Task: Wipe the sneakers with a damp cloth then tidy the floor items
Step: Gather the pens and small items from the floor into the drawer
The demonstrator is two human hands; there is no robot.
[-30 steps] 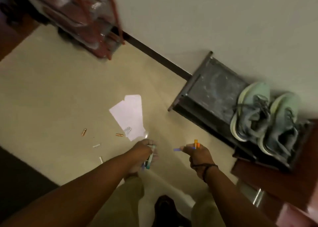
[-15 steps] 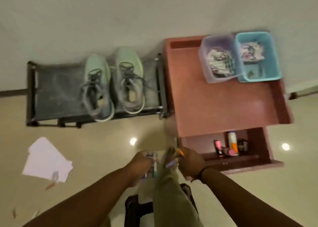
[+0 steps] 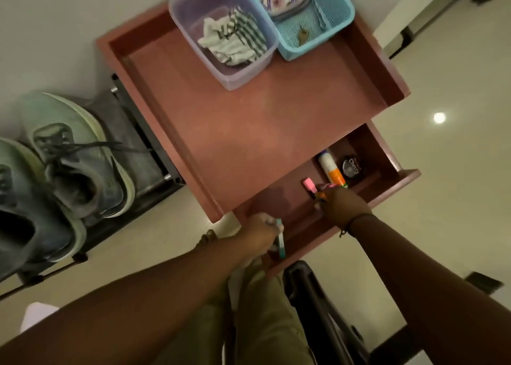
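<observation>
Two pale green and grey sneakers (image 3: 69, 168) stand side by side on a low black rack (image 3: 138, 143) at the left. My left hand (image 3: 260, 234) grips a teal-tipped marker (image 3: 280, 240) at the front edge of the open drawer (image 3: 401, 179) of a red-brown cabinet (image 3: 249, 121). My right hand (image 3: 343, 207) reaches into that drawer, pinching small orange and purple items. A striped cloth (image 3: 235, 39) lies crumpled in a clear purple tub (image 3: 249, 71) on the cabinet top.
A blue mesh basket (image 3: 326, 30) with patterned fabric stands beside the tub. Inside the drawer lie a pink marker (image 3: 309, 185), a white and orange tube (image 3: 330, 171) and a round black tin (image 3: 352, 167). White paper (image 3: 36, 313) lies on the floor at lower left.
The view swung from the floor with paper and scattered items to the cabinet. Both hands carried the markers over, and my right hand has gone into the open drawer.
</observation>
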